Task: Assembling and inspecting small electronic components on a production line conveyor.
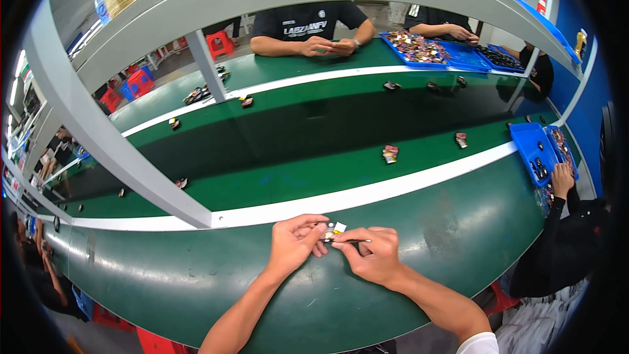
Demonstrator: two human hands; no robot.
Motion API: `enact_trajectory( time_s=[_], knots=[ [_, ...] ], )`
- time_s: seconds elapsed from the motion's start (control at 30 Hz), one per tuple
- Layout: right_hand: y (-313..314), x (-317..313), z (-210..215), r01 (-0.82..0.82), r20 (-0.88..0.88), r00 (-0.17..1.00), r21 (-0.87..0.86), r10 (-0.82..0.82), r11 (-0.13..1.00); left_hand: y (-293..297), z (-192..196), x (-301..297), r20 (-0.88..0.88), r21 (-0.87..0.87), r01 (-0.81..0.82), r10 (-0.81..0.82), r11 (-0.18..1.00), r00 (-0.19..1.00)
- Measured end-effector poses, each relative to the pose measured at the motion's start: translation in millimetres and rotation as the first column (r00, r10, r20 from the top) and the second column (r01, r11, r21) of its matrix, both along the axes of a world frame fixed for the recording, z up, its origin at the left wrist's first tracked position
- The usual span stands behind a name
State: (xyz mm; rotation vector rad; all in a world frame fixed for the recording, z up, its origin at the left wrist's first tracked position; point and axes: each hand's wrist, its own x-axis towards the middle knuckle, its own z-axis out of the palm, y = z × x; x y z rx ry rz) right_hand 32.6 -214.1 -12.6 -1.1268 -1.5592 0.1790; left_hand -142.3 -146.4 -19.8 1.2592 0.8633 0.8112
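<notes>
My left hand [296, 241] pinches a small electronic part [330, 234] between thumb and fingers, above the green bench. A white tab [340, 227] and a bit of yellow show on the part; its finer details are too small to make out. In my right hand [373, 252] is a thin, dark, rod-like tool [357, 241], gripped between thumb and fingertips. One end of it points at the part, and the two hands nearly meet there. Fingers cover much of both the part and the tool.
Beyond a white rail [367, 194] runs a green conveyor belt [288, 180] carrying scattered small assemblies [390, 154]. A grey frame post [124, 131] rises at left. Blue trays [532, 147] of parts stand at right, beside a co-worker [570, 242]. More people sit across the belt.
</notes>
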Motion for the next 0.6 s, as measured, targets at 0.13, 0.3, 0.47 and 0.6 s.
enact_trajectory(
  time_s=[0.13,0.3,0.47,0.6],
  knots=[
    [3,-4,1,-0.013,-0.035,0.999,-0.008,0.013,1.000,-1,0,-1,-0.020,-0.007,-0.017,0.016,1.000,1.000],
    [3,-1,-2,-0.046,-0.063,0.997,-0.015,0.045,0.999,-2,0,3,-0.045,0.046,-0.053,0.055,0.998,0.997],
    [6,5,-5,0.013,-0.081,0.997,0.063,-0.008,0.998,16,3,5,-0.034,0.018,-0.134,0.134,0.991,0.990],
    [6,10,-8,0.040,-0.066,0.997,0.068,-0.036,0.997,70,-1,-4,-0.054,0.209,-0.368,0.386,0.906,0.921]
  ],
)
